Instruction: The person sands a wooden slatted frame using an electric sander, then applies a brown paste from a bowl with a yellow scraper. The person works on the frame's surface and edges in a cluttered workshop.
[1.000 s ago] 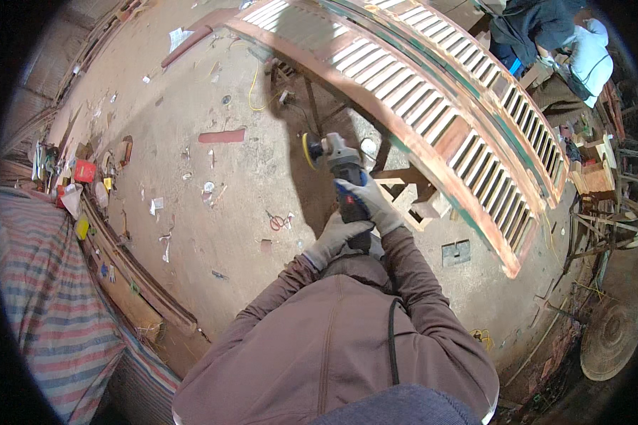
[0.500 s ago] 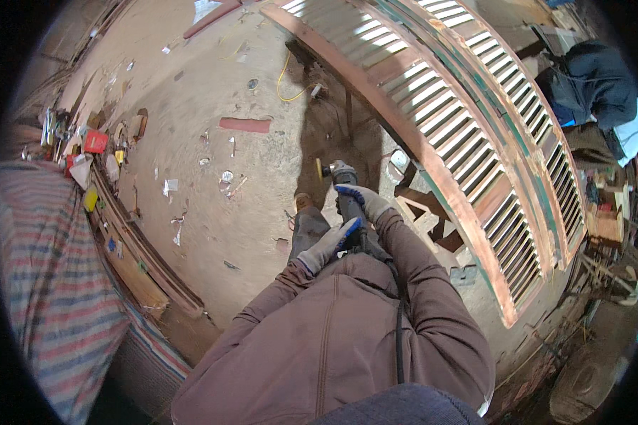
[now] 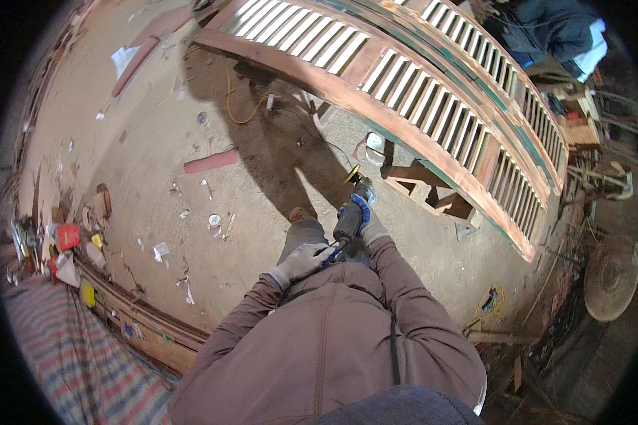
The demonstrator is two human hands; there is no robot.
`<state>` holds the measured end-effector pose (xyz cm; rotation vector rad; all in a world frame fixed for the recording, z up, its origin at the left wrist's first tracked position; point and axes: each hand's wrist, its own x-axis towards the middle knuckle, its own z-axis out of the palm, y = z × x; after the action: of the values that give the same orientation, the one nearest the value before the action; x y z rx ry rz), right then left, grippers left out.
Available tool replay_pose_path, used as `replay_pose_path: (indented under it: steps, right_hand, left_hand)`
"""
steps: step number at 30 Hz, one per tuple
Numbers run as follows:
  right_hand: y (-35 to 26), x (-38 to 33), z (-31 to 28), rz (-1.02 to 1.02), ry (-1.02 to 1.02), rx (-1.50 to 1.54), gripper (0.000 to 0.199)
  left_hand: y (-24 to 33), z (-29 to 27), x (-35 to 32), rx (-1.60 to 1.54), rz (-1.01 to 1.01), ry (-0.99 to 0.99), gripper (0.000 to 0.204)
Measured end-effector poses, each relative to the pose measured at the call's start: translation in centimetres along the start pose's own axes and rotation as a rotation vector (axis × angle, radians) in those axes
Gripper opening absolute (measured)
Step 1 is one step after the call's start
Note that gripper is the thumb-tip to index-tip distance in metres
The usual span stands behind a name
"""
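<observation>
I hold a dark angle grinder (image 3: 346, 225) in front of my waist, its head and yellow-edged disc (image 3: 352, 173) pointing away from me. My right hand (image 3: 370, 222), in a grey and blue work glove, is closed around the body just behind the head. Lower down, my left hand (image 3: 301, 263), gloved alike, is closed around the rear end near the cord. The disc is apart from everything else. Beyond it to the right, a louvered wooden shutter (image 3: 298, 74) lies raised on supports, with another shutter (image 3: 468, 35) behind it.
A wooden support (image 3: 432, 195) stands under the near shutter. On the concrete floor lie a reddish wood strip (image 3: 210, 161), scraps and a yellow cord (image 3: 230, 106). Striped sheeting (image 3: 71, 354) and a red box (image 3: 68, 236) are at left, a round fan-like guard (image 3: 612, 280) at right.
My view has turned, so the shutters sit farther up and left in it. The grinder has tilted rightward, and my left hand has shifted to its rear end.
</observation>
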<state>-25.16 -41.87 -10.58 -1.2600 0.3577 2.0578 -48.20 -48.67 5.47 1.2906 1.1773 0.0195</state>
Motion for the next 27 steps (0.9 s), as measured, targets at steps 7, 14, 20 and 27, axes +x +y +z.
replay_pose_path:
  steps: [7,14,20,27]
  right_hand:
    - [4.9,-6.0,-3.2,-0.249,-0.008,0.320,0.045]
    - [4.8,-16.0,-4.6,-0.845,0.252,0.102,0.039]
    - [-0.4,-27.3,-1.7,-1.186,0.499,0.066,0.059]
    - [-7.0,-27.1,-4.1,-1.284,0.499,-0.084,0.052]
  left_hand:
    - [-2.5,-1.8,6.0,-0.084,0.125,-0.324,0.059]
    - [9.6,3.0,7.5,-0.235,0.039,-0.749,0.044]
    - [17.4,7.3,6.1,-0.096,0.102,-0.788,0.050]
    - [19.4,10.2,8.2,-0.064,0.192,-0.604,0.042]
